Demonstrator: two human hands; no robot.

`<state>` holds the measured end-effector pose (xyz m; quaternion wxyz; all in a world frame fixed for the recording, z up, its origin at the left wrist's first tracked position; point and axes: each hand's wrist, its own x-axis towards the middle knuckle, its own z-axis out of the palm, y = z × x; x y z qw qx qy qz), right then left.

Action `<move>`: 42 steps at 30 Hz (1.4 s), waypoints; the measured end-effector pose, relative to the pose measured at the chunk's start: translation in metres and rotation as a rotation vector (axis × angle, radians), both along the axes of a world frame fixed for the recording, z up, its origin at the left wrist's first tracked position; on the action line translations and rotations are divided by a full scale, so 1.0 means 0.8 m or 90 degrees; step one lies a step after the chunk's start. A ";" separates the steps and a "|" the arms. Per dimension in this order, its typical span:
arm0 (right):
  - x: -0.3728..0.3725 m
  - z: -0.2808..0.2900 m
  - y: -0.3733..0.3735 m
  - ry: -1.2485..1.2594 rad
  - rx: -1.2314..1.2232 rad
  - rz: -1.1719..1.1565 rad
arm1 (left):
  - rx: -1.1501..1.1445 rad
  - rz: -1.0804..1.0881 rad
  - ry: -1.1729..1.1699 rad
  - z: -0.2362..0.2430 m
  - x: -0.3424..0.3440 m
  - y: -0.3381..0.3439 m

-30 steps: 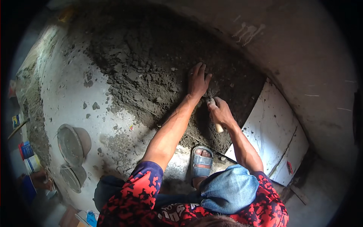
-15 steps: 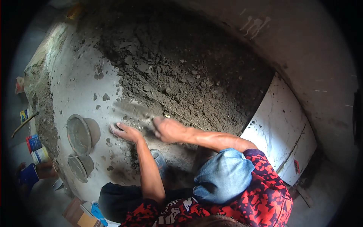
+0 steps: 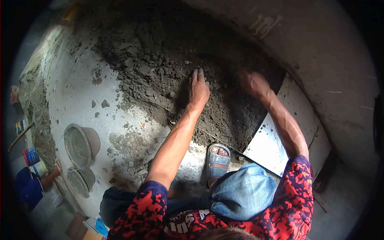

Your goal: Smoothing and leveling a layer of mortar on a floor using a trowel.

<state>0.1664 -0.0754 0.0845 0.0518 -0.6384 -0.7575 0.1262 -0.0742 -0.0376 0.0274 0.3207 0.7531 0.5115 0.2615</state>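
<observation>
head view: left hand lies flat, fingers spread, on the grey mortar bed; right hand is blurred, grip unclear. pressing unevenly could leave hollows beside the white tile.

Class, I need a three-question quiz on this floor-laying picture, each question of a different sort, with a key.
1. True or false: the left hand lies flat on the grey mortar bed.
2. What lies beside the mortar under the right hand? A) white tile B) wooden plank C) brick
3. Fill in: the sandal rests at the mortar's near ____.

Key: 1 true; 2 A, the white tile; 3 edge.
</observation>
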 end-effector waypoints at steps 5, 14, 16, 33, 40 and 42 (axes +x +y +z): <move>-0.034 0.020 -0.083 0.087 -0.062 -0.045 | 0.010 -0.014 0.019 -0.015 0.006 0.002; -0.079 0.034 -0.117 0.414 -0.252 -0.414 | 0.150 -0.053 -0.070 -0.033 0.014 0.006; -0.083 0.038 -0.113 0.477 -0.341 -0.422 | 0.137 -0.064 -0.069 -0.036 0.026 0.004; -0.230 0.027 -0.093 0.576 -0.228 -0.163 | 0.239 0.139 -0.065 0.047 -0.070 -0.012; -0.304 0.037 -0.080 0.562 -0.232 0.048 | 0.178 0.733 -0.167 0.059 -0.264 -0.076; -0.258 0.026 -0.082 0.560 -0.150 -0.062 | 0.148 0.721 -0.088 0.048 -0.286 -0.083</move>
